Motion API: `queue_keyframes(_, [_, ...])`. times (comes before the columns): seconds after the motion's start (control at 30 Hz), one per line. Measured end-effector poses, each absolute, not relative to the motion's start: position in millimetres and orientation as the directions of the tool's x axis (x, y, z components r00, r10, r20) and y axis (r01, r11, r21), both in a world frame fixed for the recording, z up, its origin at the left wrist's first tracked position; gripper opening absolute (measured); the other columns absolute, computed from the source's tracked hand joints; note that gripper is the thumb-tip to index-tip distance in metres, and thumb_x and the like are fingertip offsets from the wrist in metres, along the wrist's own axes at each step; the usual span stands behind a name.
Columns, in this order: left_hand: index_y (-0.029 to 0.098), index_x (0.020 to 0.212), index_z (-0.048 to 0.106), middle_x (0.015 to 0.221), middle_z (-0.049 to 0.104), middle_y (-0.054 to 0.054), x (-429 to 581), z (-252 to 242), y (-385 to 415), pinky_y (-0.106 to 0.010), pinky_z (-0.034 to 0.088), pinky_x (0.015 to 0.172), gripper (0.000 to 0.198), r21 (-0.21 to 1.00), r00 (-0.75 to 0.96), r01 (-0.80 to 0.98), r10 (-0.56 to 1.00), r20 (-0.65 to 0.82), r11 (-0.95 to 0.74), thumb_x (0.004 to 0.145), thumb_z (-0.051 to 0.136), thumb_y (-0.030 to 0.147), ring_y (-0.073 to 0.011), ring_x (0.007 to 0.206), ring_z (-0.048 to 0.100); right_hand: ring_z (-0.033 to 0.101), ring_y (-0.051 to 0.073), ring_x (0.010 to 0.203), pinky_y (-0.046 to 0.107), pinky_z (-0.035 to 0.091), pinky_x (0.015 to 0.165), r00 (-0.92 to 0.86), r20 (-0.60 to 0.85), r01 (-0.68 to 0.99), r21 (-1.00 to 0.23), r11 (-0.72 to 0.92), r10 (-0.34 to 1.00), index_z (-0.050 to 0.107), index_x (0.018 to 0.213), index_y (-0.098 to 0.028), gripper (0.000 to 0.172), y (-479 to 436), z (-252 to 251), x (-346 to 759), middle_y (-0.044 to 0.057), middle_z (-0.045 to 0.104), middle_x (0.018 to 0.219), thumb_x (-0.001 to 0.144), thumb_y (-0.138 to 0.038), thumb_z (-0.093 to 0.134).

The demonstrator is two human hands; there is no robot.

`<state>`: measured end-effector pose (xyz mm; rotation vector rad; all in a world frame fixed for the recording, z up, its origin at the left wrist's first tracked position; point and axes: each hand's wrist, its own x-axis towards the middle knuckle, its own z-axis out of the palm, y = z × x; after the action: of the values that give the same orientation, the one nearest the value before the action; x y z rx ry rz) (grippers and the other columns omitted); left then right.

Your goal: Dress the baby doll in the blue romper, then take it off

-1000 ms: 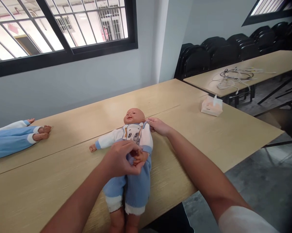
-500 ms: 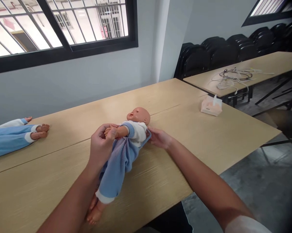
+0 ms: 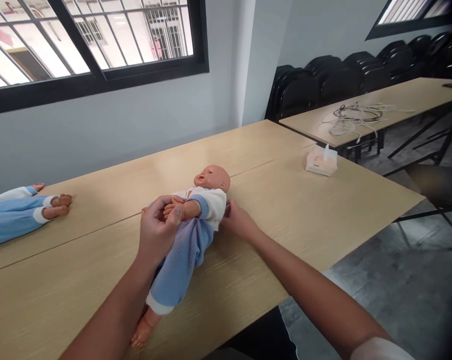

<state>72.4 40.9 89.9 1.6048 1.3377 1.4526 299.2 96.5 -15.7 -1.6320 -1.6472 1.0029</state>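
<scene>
A baby doll [image 3: 211, 207] in a white top and blue trousers [image 3: 180, 270] lies on its side, its head pointing away from me. My left hand [image 3: 158, 225] is closed round the doll's small hand and wrist [image 3: 188, 210], in front of its chest. Behind the doll's back, my right hand [image 3: 239, 220] presses close to the clothing with curled fingers. Their tips are hidden by the doll, so what they grip does not show.
A second doll [image 3: 19, 212] in blue trousers lies at the left, cut off by the frame. A tissue box [image 3: 322, 161] sits on the wooden table [image 3: 293, 225] at the right. Loose cables [image 3: 355, 117] lie on another table, with stacked black chairs [image 3: 297, 90] behind.
My right hand has shifted in behind the doll's back. The blue strap that stretched out by its fingers no longer shows. My left hand keeps hold of the doll's hand.
</scene>
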Motion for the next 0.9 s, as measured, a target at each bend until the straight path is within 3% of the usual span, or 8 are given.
queue_keyframes(0.07, [0.019,0.092,0.071,0.099,0.076,-0.005,74,90,39,-0.031,0.058,0.088,0.018,0.906,-0.090,0.277,0.931,0.355,-0.319,0.087,0.065,0.035,-0.0216,0.098,0.071,0.063,0.026,0.081,0.031,0.035,0.064,-0.114,-0.094,0.594,-0.805,-0.008,0.989,0.060,0.106,-0.025,0.040,94,-16,299,0.008,0.074,0.094,0.077,-0.043,0.081])
queue_keyframes(0.2, [0.018,0.093,0.071,0.099,0.076,-0.004,76,90,37,-0.030,0.058,0.089,0.018,0.900,-0.091,0.287,0.926,0.366,-0.328,0.086,0.066,0.034,-0.0213,0.098,0.071,0.063,0.025,0.079,0.032,0.033,0.064,0.044,-0.052,0.722,-0.689,-0.068,0.998,0.065,0.100,-0.023,0.023,99,-12,302,0.011,0.073,0.089,0.092,-0.045,0.065])
queue_keyframes(0.3, [0.018,0.093,0.071,0.099,0.076,-0.004,77,88,37,-0.030,0.058,0.089,0.018,0.900,-0.094,0.289,0.926,0.366,-0.327,0.086,0.065,0.035,-0.0211,0.098,0.071,0.061,0.022,0.076,0.031,0.033,0.064,0.060,0.043,0.691,-0.723,-0.011,0.997,0.066,0.104,-0.023,0.026,102,-10,306,0.008,0.072,0.086,0.094,-0.047,0.061])
queue_keyframes(0.4, [0.018,0.094,0.071,0.099,0.076,-0.004,77,85,37,-0.031,0.058,0.088,0.020,0.902,-0.090,0.292,0.929,0.358,-0.319,0.087,0.065,0.036,-0.0215,0.098,0.071,0.059,0.020,0.075,0.029,0.036,0.063,-0.064,0.079,0.480,-0.872,0.101,0.995,0.068,0.105,-0.024,0.023,101,-12,311,0.005,0.071,0.087,0.087,-0.039,0.066])
queue_keyframes(0.53, [0.019,0.095,0.070,0.100,0.077,-0.005,78,84,36,-0.031,0.059,0.085,0.023,0.908,-0.073,0.289,0.939,0.337,-0.304,0.087,0.065,0.039,-0.0221,0.097,0.071,0.048,0.013,0.061,0.025,0.032,0.053,-0.203,-0.143,-0.011,-0.989,-0.149,0.969,0.066,0.103,-0.021,0.029,107,-14,322,0.003,0.065,0.082,0.079,-0.038,0.063])
queue_keyframes(0.6, [0.019,0.095,0.070,0.099,0.077,-0.005,80,85,36,-0.031,0.059,0.084,0.024,0.910,-0.066,0.286,0.941,0.330,-0.299,0.087,0.065,0.040,-0.0224,0.096,0.071,0.046,0.012,0.059,0.024,0.031,0.051,-0.277,-0.211,-0.098,-0.964,-0.246,0.938,0.066,0.100,-0.020,0.032,110,-14,326,0.001,0.062,0.080,0.077,-0.042,0.064])
queue_keyframes(0.8, [0.018,0.096,0.070,0.098,0.076,-0.006,85,82,33,-0.033,0.059,0.082,0.024,0.895,-0.049,0.347,0.948,0.315,-0.280,0.087,0.063,0.040,-0.0231,0.094,0.072,0.048,0.015,0.067,0.025,0.033,0.058,-0.014,-0.114,0.284,-0.953,-0.106,0.993,0.058,0.083,-0.022,0.019,114,-14,324,0.000,0.058,0.073,0.076,-0.034,0.071])
queue_keyframes(0.9, [0.019,0.098,0.068,0.102,0.074,-0.007,90,75,30,-0.034,0.059,0.087,0.021,0.882,0.020,0.351,0.944,0.329,-0.314,0.088,0.063,0.036,-0.0239,0.100,0.071,0.051,0.018,0.070,0.027,0.036,0.059,0.035,-0.120,0.269,-0.955,-0.125,0.992,0.055,0.084,-0.023,0.019,112,-16,322,0.002,0.060,0.074,0.089,-0.041,0.061])
